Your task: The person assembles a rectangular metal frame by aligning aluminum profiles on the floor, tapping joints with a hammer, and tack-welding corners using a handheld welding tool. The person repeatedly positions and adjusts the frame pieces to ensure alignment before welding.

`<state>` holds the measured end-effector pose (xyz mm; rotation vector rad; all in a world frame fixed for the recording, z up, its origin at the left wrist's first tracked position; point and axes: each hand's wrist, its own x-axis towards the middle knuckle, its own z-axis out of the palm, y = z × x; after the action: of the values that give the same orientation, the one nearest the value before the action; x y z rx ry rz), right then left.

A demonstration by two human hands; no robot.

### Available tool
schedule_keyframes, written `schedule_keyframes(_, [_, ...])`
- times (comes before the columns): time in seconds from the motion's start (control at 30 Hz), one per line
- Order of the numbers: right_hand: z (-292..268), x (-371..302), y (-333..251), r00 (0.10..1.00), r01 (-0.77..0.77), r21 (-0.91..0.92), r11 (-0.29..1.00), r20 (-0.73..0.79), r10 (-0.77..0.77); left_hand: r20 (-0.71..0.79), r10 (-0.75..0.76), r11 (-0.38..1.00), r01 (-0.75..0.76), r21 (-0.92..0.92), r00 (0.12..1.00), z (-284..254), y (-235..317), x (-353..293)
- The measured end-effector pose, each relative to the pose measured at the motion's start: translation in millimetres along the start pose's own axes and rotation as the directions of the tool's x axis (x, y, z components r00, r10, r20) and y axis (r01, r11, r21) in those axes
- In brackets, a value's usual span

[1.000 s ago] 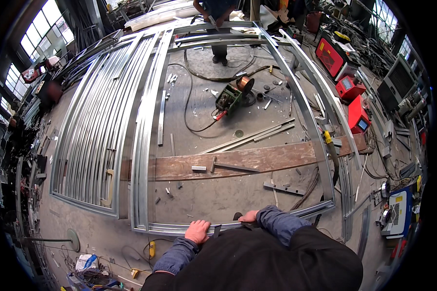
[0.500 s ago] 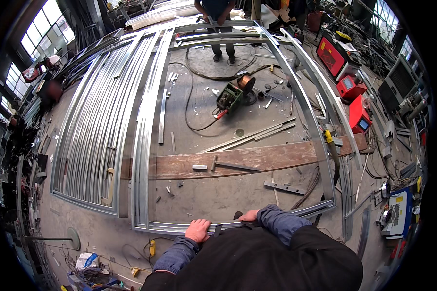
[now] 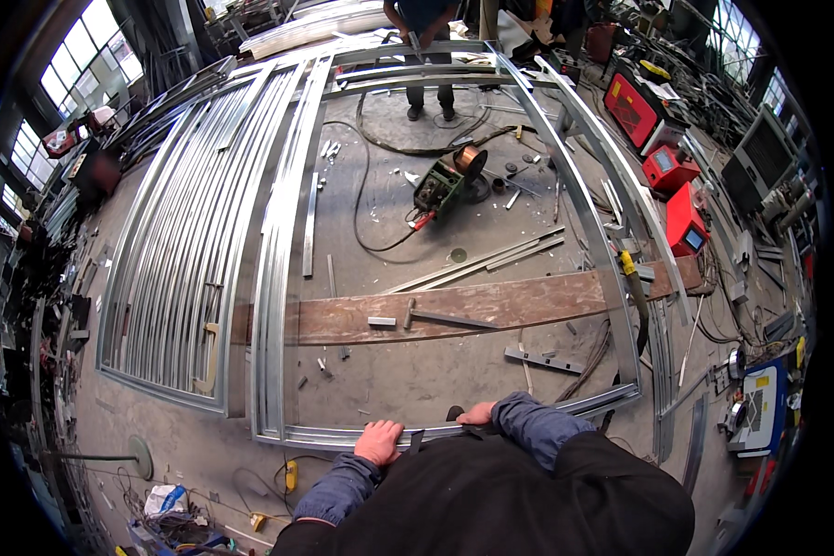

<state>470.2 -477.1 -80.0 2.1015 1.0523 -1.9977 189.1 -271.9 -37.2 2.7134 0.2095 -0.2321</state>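
Note:
A large shiny metal frame (image 3: 519, 411) lies in front of me, raised over the floor, its near rail running along my body. The fingers of my left hand (image 3: 379, 443) curl over this rail. Farther right, my right hand (image 3: 477, 414) is closed on the same rail, its fingertips partly hidden; a small dark object (image 3: 455, 412) shows beside it. Within the frame's opening, a hammer (image 3: 449, 319) and a short metal tube piece (image 3: 381, 322) lie on a brown plank (image 3: 528, 296). A barred metal panel (image 3: 171, 269) adjoins the frame on the left.
At the far rail a person (image 3: 422, 37) stands with a tool in hand. A green wire feeder (image 3: 438, 188) with a copper spool and cables sits on the floor inside the frame. Red machines (image 3: 686, 221) stand right; a blue-white machine (image 3: 760, 408) is nearer. A yellow-handled tool (image 3: 292, 475) lies lower left.
The person at the far rail has shifted slightly to the right, hands and tool too. Both my hands stay on the near rail, with hardly any movement.

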Motion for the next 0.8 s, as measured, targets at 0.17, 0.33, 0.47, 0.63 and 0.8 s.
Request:
schedule_keyframes(0.17, [5,15,10,1.0,-0.004,0.015,1.0,0.006,0.004,0.004,0.013,1.0,-0.013,0.005,1.0,3,-1,3])
schedule_keyframes(0.33, [8,22,15,1.0,0.0,-0.006,1.0,-0.012,0.0,-0.029,0.025,1.0,-0.025,0.003,0.999,14,-8,0])
schedule_keyframes(0.47, [6,18,13,1.0,0.022,-0.024,0.999,-0.009,-0.022,-0.03,0.025,1.0,-0.025,0.004,0.999,17,-10,1])
schedule_keyframes(0.63, [2,8,6,0.999,0.05,-0.055,0.997,-0.001,-0.05,-0.026,0.025,1.0,-0.025,0.008,0.999,16,-10,1])
schedule_keyframes(0.8, [0,-2,-1,0.999,0.035,-0.071,0.997,0.003,-0.035,-0.039,0.029,1.0,-0.029,-0.002,0.999,15,-9,2])
